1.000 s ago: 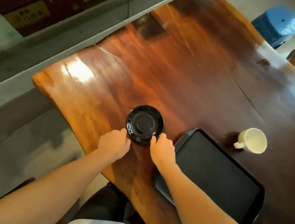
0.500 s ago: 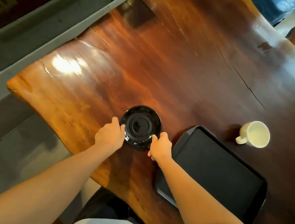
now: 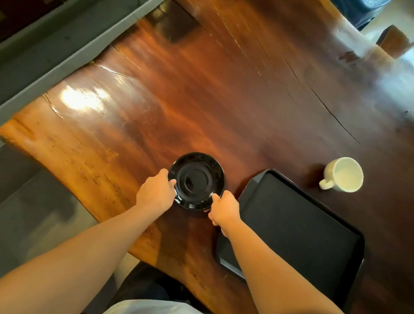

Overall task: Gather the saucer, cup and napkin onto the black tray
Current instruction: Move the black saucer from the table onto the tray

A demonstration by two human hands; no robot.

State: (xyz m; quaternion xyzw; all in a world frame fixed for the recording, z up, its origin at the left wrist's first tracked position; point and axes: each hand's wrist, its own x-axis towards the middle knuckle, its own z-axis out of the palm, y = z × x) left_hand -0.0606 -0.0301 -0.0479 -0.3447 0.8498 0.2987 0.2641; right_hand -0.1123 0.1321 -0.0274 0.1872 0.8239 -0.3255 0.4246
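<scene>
A glossy black saucer (image 3: 196,180) lies on the wooden table, just left of the black tray (image 3: 303,236). My left hand (image 3: 156,192) grips the saucer's left rim and my right hand (image 3: 224,208) grips its near right rim. A white cup (image 3: 344,177) with its handle pointing left stands on the table beyond the tray's far right corner. The tray holds nothing. No napkin is in sight.
The long dark wooden table (image 3: 236,82) has an irregular near edge and a crack running across its right part. A grey ledge (image 3: 58,42) runs along its left side. A blue stool (image 3: 359,8) and a wooden seat (image 3: 394,41) stand at the far right.
Both hands have slid further around the saucer's rim and closed on it. The view has shifted slightly; the cup and tray stay where they were.
</scene>
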